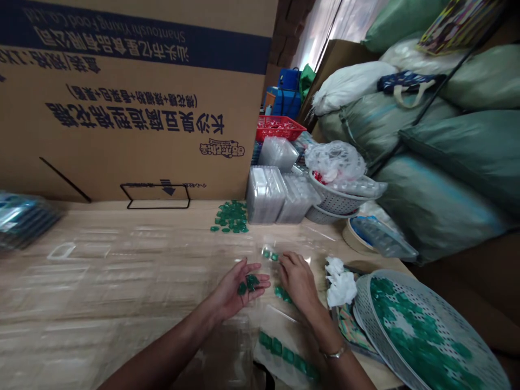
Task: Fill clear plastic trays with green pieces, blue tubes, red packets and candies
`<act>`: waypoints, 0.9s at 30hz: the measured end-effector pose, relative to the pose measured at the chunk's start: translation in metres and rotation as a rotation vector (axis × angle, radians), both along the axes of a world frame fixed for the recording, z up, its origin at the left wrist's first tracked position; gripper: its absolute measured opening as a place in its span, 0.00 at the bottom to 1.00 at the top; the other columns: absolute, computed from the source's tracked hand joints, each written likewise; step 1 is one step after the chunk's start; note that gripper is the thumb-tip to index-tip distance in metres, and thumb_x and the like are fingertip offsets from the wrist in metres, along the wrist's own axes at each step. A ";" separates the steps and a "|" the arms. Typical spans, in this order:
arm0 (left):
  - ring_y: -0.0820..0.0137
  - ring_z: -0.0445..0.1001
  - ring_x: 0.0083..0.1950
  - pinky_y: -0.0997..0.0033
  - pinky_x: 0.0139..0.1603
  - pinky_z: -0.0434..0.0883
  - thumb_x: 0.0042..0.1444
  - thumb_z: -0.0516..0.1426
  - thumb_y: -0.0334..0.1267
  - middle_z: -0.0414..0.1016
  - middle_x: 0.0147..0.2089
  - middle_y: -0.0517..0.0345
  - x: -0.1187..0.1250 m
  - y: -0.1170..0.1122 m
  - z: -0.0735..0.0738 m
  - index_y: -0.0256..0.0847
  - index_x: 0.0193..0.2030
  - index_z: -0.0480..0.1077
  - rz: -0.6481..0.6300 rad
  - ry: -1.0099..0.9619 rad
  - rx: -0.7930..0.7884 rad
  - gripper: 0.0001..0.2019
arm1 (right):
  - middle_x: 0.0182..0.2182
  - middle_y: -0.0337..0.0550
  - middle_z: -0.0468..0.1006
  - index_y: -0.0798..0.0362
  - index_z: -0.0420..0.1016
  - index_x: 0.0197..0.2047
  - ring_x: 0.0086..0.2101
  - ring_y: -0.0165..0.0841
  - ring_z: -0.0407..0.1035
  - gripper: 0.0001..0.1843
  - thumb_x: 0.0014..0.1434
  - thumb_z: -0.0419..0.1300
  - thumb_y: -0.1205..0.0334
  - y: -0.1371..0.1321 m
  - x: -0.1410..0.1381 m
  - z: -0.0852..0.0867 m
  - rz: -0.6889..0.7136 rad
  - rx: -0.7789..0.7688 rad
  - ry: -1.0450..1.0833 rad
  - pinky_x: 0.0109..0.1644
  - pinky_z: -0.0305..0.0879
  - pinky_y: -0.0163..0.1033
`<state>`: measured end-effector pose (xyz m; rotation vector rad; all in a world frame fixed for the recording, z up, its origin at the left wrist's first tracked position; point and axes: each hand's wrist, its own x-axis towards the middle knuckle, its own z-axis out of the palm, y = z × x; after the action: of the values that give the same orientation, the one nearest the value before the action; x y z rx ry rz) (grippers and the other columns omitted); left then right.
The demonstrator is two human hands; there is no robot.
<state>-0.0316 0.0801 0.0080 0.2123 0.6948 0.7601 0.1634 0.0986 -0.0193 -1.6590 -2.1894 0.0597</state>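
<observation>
My left hand [235, 290] is turned palm up, its fingers stretched out. Several small green pieces [252, 281], glossy and translucent, lie on its palm and fingers. To the right, my right hand [299, 279] is palm down with fingers bent together, the tips at a green piece [275, 257] in a clear plastic tray [266, 250]. More green pieces [283, 294] sit in a row under the right hand. Nearer me, another clear tray [280, 319] holds a row of green pieces [287, 355].
A large carton [134, 103] stands behind the table. Before it lie a green pile [231, 216] and stacked clear boxes [266, 195]. A grey basket [365, 303] of green pieces and a crumpled white tissue [340, 281] are at right. Clear trays [154, 271] cover the left side.
</observation>
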 end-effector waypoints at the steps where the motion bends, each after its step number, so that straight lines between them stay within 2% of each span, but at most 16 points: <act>1: 0.64 0.77 0.39 0.69 0.43 0.69 0.59 0.50 0.46 0.77 0.38 0.45 0.002 0.000 0.000 0.34 0.46 0.66 -0.004 0.017 -0.005 0.17 | 0.44 0.51 0.73 0.53 0.74 0.42 0.44 0.40 0.64 0.14 0.58 0.50 0.71 0.000 -0.001 0.001 -0.002 -0.023 -0.014 0.49 0.59 0.42; 6: 0.64 0.77 0.40 0.70 0.42 0.69 0.60 0.50 0.44 0.77 0.39 0.46 0.002 0.001 0.000 0.35 0.46 0.66 -0.022 0.058 0.001 0.15 | 0.42 0.51 0.75 0.55 0.73 0.45 0.45 0.39 0.66 0.15 0.57 0.51 0.71 0.020 0.017 -0.012 -0.096 -0.135 -0.056 0.49 0.59 0.39; 10: 0.64 0.77 0.40 0.69 0.42 0.69 0.60 0.49 0.45 0.77 0.38 0.45 -0.004 0.002 0.001 0.34 0.46 0.66 0.001 0.042 0.003 0.16 | 0.45 0.51 0.73 0.56 0.71 0.48 0.46 0.39 0.64 0.16 0.56 0.51 0.70 0.027 0.031 -0.016 -0.112 -0.058 0.085 0.50 0.59 0.41; 13: 0.63 0.76 0.41 0.69 0.43 0.68 0.59 0.50 0.46 0.77 0.39 0.45 -0.003 0.003 0.003 0.33 0.46 0.67 0.004 0.031 -0.012 0.17 | 0.38 0.48 0.74 0.54 0.74 0.40 0.42 0.39 0.66 0.10 0.57 0.52 0.67 0.013 0.015 -0.001 0.009 -0.051 0.283 0.46 0.60 0.42; 17: 0.69 0.75 0.36 0.70 0.41 0.69 0.58 0.52 0.45 0.76 0.38 0.50 0.005 0.002 0.006 0.34 0.42 0.70 0.013 0.038 -0.005 0.15 | 0.29 0.41 0.72 0.52 0.74 0.32 0.34 0.33 0.66 0.06 0.56 0.56 0.67 -0.014 -0.022 0.025 0.260 -0.225 0.517 0.38 0.60 0.36; 19: 0.71 0.74 0.35 0.71 0.39 0.69 0.55 0.56 0.43 0.76 0.38 0.53 0.009 0.000 0.007 0.36 0.41 0.71 0.004 0.077 0.006 0.13 | 0.27 0.39 0.71 0.52 0.74 0.29 0.33 0.32 0.65 0.06 0.53 0.56 0.70 -0.021 -0.033 0.032 0.288 -0.246 0.535 0.37 0.59 0.35; 21: 0.72 0.74 0.36 0.73 0.38 0.68 0.48 0.62 0.39 0.76 0.38 0.57 0.011 -0.003 0.005 0.38 0.39 0.71 0.013 0.168 0.074 0.12 | 0.25 0.39 0.70 0.53 0.73 0.26 0.31 0.31 0.64 0.06 0.52 0.56 0.70 -0.023 -0.036 0.033 0.244 -0.242 0.584 0.35 0.58 0.35; 24: 0.74 0.72 0.29 0.78 0.29 0.64 0.36 0.67 0.34 0.75 0.28 0.61 0.010 -0.004 0.001 0.37 0.31 0.71 0.081 0.346 0.244 0.13 | 0.25 0.38 0.70 0.54 0.73 0.26 0.29 0.30 0.65 0.06 0.53 0.58 0.65 -0.023 -0.030 0.027 0.160 -0.297 0.740 0.34 0.59 0.34; 27: 0.77 0.69 0.23 0.79 0.24 0.59 0.33 0.68 0.36 0.72 0.22 0.62 0.008 -0.002 -0.003 0.35 0.26 0.71 0.079 0.394 0.308 0.14 | 0.24 0.38 0.73 0.54 0.74 0.27 0.28 0.29 0.65 0.09 0.54 0.59 0.57 -0.025 -0.024 0.020 0.154 -0.433 0.926 0.33 0.60 0.34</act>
<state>-0.0235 0.0779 0.0053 0.6299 0.9603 0.9108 0.1390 0.0735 0.0009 -1.2405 -1.6042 1.1602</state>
